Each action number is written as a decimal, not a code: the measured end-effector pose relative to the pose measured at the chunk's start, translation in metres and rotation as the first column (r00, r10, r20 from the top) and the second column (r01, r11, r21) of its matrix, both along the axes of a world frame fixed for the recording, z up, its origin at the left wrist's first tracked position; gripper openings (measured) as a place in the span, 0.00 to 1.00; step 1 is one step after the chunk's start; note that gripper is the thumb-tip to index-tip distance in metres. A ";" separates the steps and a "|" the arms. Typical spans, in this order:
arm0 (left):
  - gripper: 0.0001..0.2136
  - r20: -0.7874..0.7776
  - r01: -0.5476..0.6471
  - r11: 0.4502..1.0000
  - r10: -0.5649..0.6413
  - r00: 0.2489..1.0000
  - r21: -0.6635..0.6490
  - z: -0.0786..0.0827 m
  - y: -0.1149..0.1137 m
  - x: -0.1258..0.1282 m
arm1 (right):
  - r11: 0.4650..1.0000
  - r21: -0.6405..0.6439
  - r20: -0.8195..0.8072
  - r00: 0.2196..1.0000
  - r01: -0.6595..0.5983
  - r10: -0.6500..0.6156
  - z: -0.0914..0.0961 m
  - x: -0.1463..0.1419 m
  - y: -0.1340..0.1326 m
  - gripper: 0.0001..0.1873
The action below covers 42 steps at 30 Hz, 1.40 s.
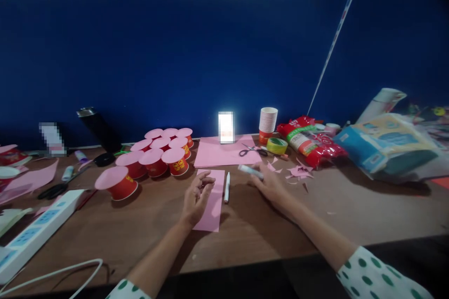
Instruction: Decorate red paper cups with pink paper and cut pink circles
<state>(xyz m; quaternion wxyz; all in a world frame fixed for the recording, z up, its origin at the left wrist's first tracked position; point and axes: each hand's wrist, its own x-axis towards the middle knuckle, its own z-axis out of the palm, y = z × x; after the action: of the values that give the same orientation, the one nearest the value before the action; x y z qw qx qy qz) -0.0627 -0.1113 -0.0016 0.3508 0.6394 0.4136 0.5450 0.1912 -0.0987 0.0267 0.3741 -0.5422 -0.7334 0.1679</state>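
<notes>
Pink paper strip (213, 202) lies flat on the worktop (280, 229), near centre. The left hand (196, 197) rests on its left edge, fingers loosely curled, gripping nothing. Right hand (271, 188) pinches a pale tube (250, 171), perhaps a glue stick. The paper looks thin and floppy and likely creases easily, so it is best lifted by an edge.

free: table (351, 215) front-right of pink strip (213, 203) | blocked: red cups (154, 161) left, scissors (252, 151) behind
</notes>
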 end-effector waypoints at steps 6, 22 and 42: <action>0.15 -0.116 -0.080 0.997 0.080 0.990 0.001 -0.002 0.001 0.000 | 0.811 0.028 0.242 0.783 0.584 -0.573 0.008 0.097 0.031 0.15; 0.13 -0.210 -0.100 0.995 0.104 0.972 0.027 0.000 -0.002 0.006 | 0.950 0.261 0.521 0.804 0.171 -0.288 -0.017 0.080 0.039 0.17; 0.13 -0.243 -0.061 0.998 0.067 0.968 0.034 -0.004 -0.002 0.007 | 0.999 0.039 0.715 0.697 0.028 -0.047 0.006 0.033 0.046 0.16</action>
<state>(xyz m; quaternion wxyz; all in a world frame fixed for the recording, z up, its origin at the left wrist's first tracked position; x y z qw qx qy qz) -0.0557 -0.1135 -0.0060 0.2713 0.6924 0.4668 0.4787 0.2241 -0.0526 0.0326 0.0696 -0.5751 -0.8119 -0.0728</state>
